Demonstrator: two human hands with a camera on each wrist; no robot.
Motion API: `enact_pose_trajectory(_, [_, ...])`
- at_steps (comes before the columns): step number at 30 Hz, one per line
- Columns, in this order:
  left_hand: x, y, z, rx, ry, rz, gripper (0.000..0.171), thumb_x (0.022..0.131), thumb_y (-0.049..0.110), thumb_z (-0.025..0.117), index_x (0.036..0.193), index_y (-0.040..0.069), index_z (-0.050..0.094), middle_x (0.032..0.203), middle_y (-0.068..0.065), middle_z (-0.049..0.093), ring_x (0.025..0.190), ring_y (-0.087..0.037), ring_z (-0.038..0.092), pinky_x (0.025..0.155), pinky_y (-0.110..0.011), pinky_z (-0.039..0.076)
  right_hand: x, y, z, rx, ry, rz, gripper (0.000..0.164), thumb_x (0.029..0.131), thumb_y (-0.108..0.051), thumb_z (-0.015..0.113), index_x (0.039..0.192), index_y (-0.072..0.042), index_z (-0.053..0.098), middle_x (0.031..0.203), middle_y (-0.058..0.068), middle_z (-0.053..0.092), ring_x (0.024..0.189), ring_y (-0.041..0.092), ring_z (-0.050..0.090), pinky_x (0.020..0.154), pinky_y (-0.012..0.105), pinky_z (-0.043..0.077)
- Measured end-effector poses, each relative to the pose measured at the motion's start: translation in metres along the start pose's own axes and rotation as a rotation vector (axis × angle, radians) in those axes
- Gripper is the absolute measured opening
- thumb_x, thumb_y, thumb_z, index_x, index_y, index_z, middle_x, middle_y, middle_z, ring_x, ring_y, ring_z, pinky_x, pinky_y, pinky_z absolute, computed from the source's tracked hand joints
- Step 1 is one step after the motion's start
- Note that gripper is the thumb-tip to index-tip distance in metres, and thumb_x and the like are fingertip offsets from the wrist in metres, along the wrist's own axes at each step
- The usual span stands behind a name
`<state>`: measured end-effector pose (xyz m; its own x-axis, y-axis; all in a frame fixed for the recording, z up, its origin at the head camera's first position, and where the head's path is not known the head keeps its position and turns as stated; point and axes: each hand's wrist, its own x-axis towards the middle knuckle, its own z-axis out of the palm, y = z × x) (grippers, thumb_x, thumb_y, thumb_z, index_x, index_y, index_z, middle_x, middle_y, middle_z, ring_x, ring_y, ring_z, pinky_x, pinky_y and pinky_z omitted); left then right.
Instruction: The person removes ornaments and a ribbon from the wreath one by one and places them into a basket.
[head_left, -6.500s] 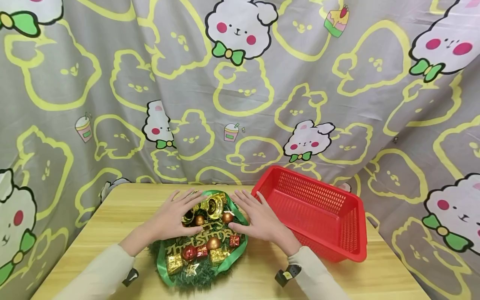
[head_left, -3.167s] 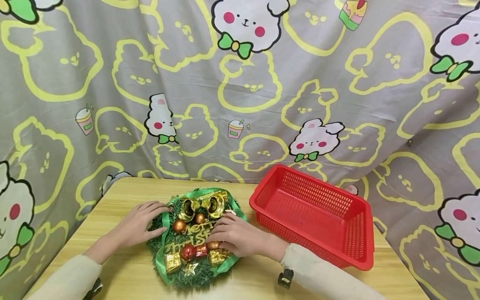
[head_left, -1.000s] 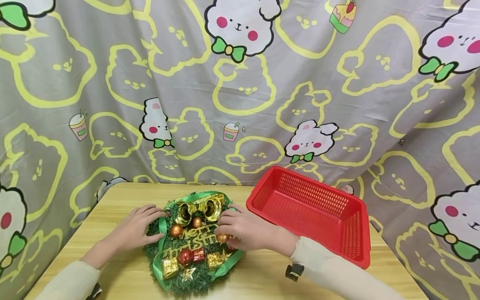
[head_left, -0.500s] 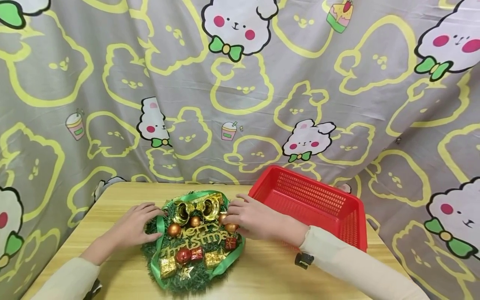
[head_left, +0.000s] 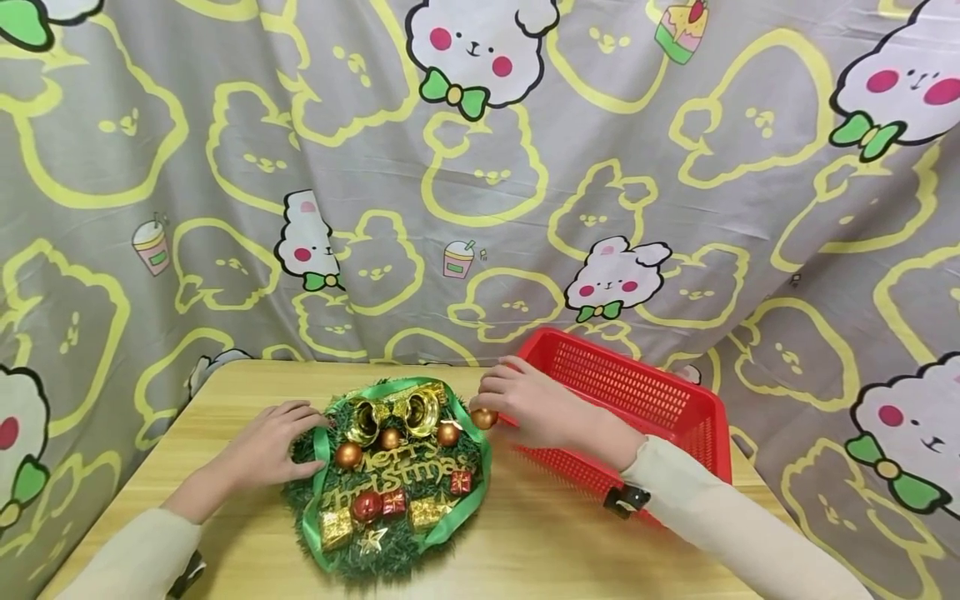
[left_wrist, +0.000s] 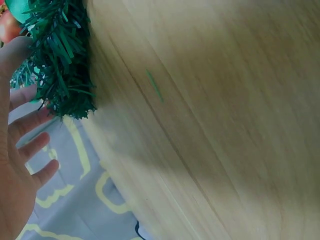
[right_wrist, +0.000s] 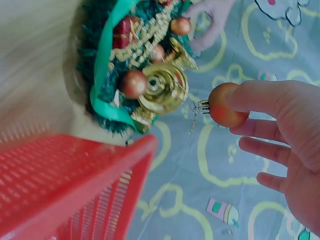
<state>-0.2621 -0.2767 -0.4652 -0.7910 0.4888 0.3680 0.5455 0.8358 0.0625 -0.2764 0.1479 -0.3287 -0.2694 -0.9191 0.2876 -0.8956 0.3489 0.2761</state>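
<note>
The right hand [head_left: 536, 406] pinches a round, shiny copper-coloured bauble [right_wrist: 227, 106] at its fingertips, 2 other fingers [right_wrist: 265, 150] standing free of it; the bauble is between the green tinsel wreath [head_left: 375, 567] and the red perforated plastic basket [head_left: 622, 375]. A light pinch suits so smooth a ball, with its thin wire [right_wrist: 193, 122] kept from snagging. The left hand [head_left: 262, 450], fingers spread and relaxed, rests at the wreath's left edge, best placed to steady it

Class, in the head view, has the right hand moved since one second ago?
Yes: judged against the red basket, the right hand moved rightward, off the wreath, toward the basket, pinching an orange bauble.
</note>
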Motion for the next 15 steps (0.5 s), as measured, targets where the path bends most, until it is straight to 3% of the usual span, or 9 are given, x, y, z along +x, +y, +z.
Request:
enact_pose_trajectory(9, [0.000, -0.002, 0.003, -0.020, 0.003, 0.001, 0.052, 0.077, 0.048, 0.084, 0.121, 0.023, 0.069, 0.125, -0.007, 0.069, 0.124, -0.041, 0.058, 0.099, -0.069, 0.047, -0.014, 0.039, -0.012, 0.082, 0.050, 0.177, 0.034, 0.077, -0.013, 0.086, 0.109, -0.015, 0.074, 0.105, 0.000, 0.073, 0.107, 0.023, 0.064, 0.104, 0.046, 0.049])
enact_pose_trajectory(15, [-0.001, -0.002, 0.003, -0.027, 0.025, 0.009, 0.054, 0.075, 0.047, 0.086, 0.120, 0.022, 0.070, 0.123, -0.007, 0.069, 0.121, -0.040, 0.060, 0.097, -0.069, 0.048, -0.029, 0.064, -0.017, 0.127, 0.018, 0.320, 0.033, 0.080, -0.013, 0.084, 0.111, -0.015, 0.074, 0.108, -0.001, 0.073, 0.110, 0.024, 0.064, 0.103, 0.050, 0.049])
